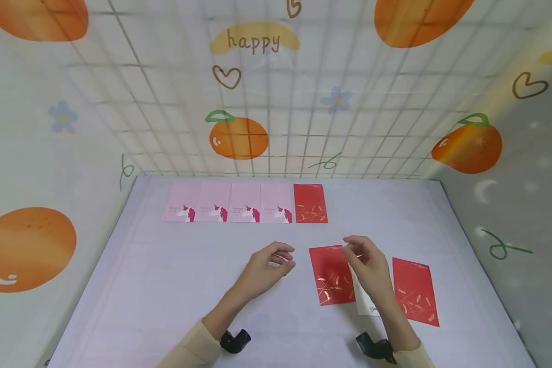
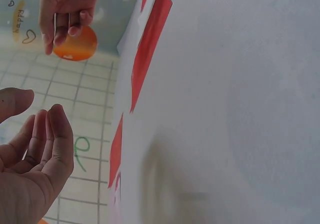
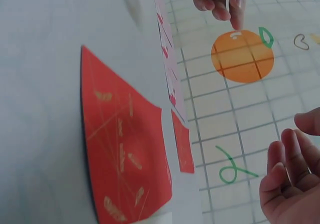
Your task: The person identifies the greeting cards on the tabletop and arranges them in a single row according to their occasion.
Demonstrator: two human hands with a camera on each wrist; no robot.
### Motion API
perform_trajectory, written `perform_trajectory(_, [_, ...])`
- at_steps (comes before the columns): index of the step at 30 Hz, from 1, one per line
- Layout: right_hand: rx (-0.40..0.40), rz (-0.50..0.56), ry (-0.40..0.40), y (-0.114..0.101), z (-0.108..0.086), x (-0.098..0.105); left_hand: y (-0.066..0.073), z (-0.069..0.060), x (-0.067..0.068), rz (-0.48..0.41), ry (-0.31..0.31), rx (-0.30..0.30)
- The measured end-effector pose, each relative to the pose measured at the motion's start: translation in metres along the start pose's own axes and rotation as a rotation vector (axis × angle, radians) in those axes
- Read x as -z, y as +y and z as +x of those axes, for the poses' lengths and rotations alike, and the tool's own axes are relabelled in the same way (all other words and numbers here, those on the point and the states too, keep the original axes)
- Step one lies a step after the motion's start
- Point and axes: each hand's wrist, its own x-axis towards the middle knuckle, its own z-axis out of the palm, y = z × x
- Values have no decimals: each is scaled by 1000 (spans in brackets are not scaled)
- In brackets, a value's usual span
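Note:
In the head view my left hand [image 1: 263, 271] hovers over the table with loosely bent fingers and nothing in them. My right hand [image 1: 370, 266] is above a white card [image 1: 364, 301], partly hiding it, and holds nothing; its fingers are relaxed and slightly bent. Just left of it lies a red envelope [image 1: 331, 276], and to its right another red envelope [image 1: 415, 291]. The right wrist view shows a red envelope [image 3: 127, 149] near, with the right hand [image 3: 295, 176] raised, thumb apart from the fingers. The left wrist view shows the left hand [image 2: 37, 159] empty too.
Along the table's back stands a row laid flat: several pink unicorn cards [image 1: 245, 203] side by side, then a red envelope [image 1: 311, 203] at their right end. A curtain with printed oranges [image 1: 238, 138] hangs over a wire grid behind the table [image 1: 142, 286].

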Motion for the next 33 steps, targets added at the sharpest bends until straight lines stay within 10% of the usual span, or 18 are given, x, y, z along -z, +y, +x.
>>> perform_trajectory(13, [-21,9,-4,15,8,13,-7,15,-13,52,-31,11])
perform_trajectory(33, [-163,-209,-364,66,48,21,-31,71,-44,153,-170,99])
